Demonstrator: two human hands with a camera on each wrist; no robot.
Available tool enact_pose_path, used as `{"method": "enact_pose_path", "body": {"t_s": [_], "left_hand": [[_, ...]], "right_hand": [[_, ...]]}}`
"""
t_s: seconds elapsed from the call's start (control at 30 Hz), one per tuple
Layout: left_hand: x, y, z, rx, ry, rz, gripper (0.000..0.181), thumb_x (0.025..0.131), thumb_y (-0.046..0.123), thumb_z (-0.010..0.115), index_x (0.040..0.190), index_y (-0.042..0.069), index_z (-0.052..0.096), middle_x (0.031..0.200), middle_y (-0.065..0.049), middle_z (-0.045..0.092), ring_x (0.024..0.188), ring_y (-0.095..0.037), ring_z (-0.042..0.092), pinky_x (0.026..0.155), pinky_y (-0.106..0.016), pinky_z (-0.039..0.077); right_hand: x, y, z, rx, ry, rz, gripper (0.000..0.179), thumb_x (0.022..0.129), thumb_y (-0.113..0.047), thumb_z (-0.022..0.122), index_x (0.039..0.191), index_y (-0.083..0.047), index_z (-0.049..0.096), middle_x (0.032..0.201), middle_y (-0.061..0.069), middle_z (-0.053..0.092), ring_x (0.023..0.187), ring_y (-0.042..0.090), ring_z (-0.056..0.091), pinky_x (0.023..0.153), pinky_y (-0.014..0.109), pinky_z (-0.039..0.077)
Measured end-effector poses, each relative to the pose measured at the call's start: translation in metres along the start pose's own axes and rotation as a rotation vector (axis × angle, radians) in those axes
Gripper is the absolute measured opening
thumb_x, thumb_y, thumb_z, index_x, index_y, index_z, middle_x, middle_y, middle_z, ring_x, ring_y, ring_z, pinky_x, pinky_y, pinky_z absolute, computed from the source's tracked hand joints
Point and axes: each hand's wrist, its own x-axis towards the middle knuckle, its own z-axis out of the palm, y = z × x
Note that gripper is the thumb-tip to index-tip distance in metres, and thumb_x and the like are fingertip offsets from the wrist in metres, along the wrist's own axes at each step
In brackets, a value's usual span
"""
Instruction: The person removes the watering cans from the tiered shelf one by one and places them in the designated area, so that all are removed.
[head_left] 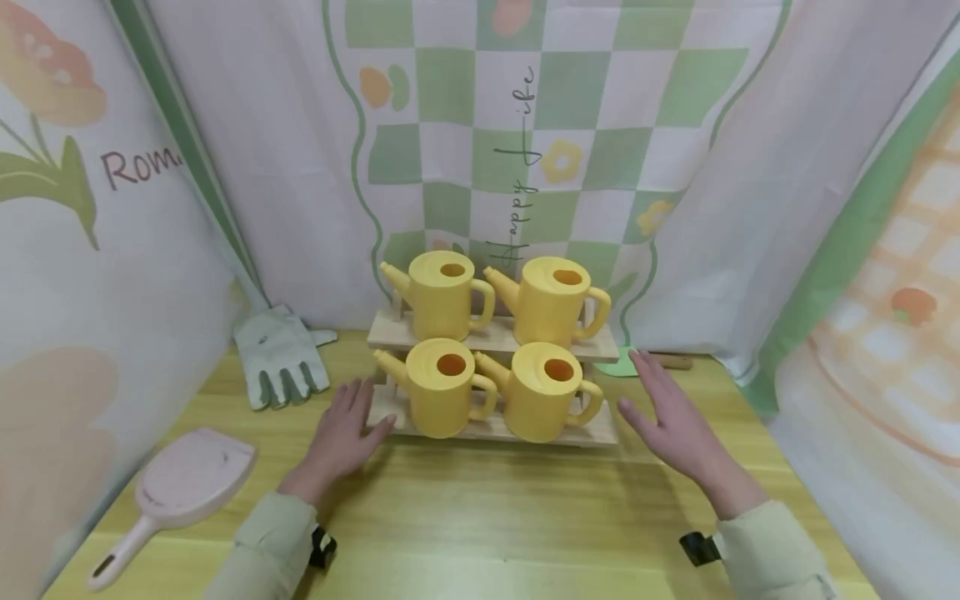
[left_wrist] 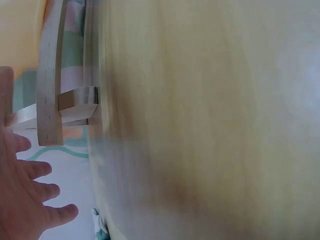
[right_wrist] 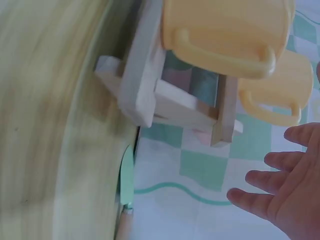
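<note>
A two-tier wooden rack (head_left: 487, 429) bears several yellow watering cans, spouts to the left and handles to the right. On the upper tier are a left can (head_left: 442, 304) and a right can (head_left: 553, 308); the lower tier carries a left can (head_left: 437, 400) and a right can (head_left: 536, 404). My left hand (head_left: 341, 437) is by the rack's left end, fingers spread and holding nothing; whether its thumb touches the wood I cannot tell. Off the right end, my right hand (head_left: 675, 429) hovers with fingers extended, apart from the rack (right_wrist: 137, 75).
White-and-green gloves (head_left: 281, 354) lie at the back left. A pale pink dustpan-shaped scoop (head_left: 195, 479) lies at the front left. Behind the right end is a green-bladed hand trowel (head_left: 618, 364) with a wooden handle. Printed curtains (head_left: 292, 167) enclose the wooden table (head_left: 495, 517).
</note>
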Motion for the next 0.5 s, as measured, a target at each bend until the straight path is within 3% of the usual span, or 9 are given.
{"method": "enact_pose_path", "body": {"t_s": [0.2, 0.3, 0.5], "left_hand": [[0.009, -0.001, 0.006, -0.022, 0.012, 0.013, 0.080, 0.100, 0.056, 0.041, 0.153, 0.000, 0.021, 0.156, -0.027, 0.021, 0.142, -0.047, 0.018, 0.112, -0.063, 0.018], [0.015, 0.000, 0.008, -0.025, 0.040, 0.019, 0.073, 0.102, 0.048, 0.043, 0.151, -0.003, 0.025, 0.152, -0.029, 0.030, 0.139, -0.047, 0.027, 0.111, -0.062, 0.023], [0.027, 0.006, 0.006, -0.053, 0.078, -0.055, 0.062, 0.103, 0.041, 0.042, 0.149, -0.001, 0.033, 0.145, -0.027, 0.043, 0.131, -0.044, 0.041, 0.107, -0.061, 0.032]], "right_hand": [[0.009, -0.005, -0.008, 0.091, -0.010, 0.005, 0.071, 0.102, -0.027, 0.052, 0.158, -0.012, 0.010, 0.159, 0.025, 0.015, 0.141, 0.049, 0.017, 0.109, 0.068, 0.019], [0.015, -0.008, -0.011, 0.120, -0.009, 0.005, 0.069, 0.103, -0.028, 0.051, 0.158, -0.013, 0.011, 0.159, 0.024, 0.016, 0.141, 0.049, 0.018, 0.108, 0.068, 0.019], [0.028, -0.011, -0.012, 0.145, -0.026, 0.029, 0.068, 0.103, -0.031, 0.048, 0.158, -0.014, 0.011, 0.159, 0.021, 0.017, 0.140, 0.047, 0.024, 0.104, 0.066, 0.029]]}}
